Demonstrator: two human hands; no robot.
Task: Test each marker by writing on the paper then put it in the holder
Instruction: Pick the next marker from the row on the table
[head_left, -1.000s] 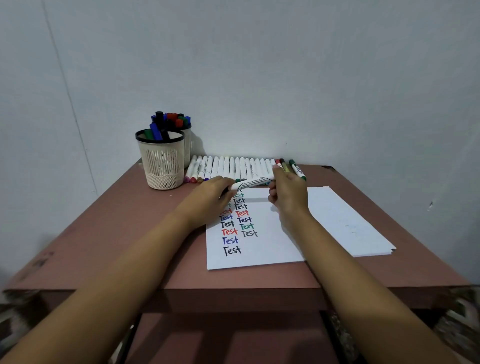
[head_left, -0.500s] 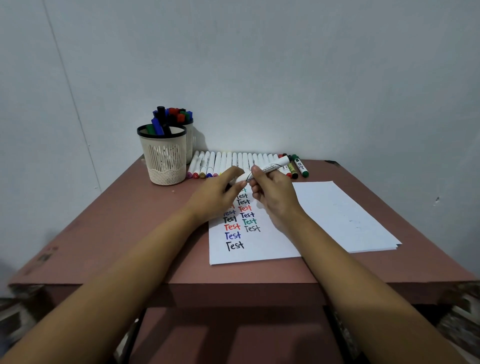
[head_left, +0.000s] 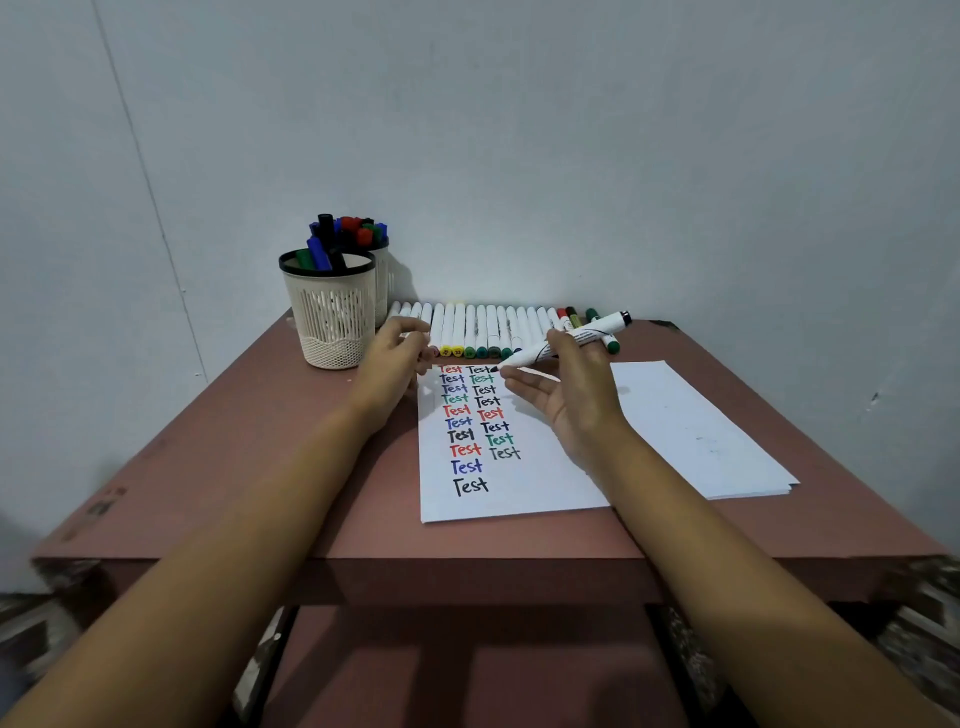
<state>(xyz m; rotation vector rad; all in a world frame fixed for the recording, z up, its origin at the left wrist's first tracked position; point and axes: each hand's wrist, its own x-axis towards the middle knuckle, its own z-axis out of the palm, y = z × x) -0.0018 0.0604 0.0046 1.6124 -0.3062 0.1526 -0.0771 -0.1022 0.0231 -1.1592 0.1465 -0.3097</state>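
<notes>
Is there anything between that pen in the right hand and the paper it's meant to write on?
Nothing visible. The right hand holds the marker with its dark tip pointing at the paper, beside the top word of the second column. Bare white sheet lies to the right of it.

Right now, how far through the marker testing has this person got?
Done: two columns of "Test" fill the left side of the paper, and stored markers stand in the holder. In hand: the right hand holds an uncapped black marker, its tip by the top of the second column. Left: the long row of markers lying along the table's back edge.
</notes>
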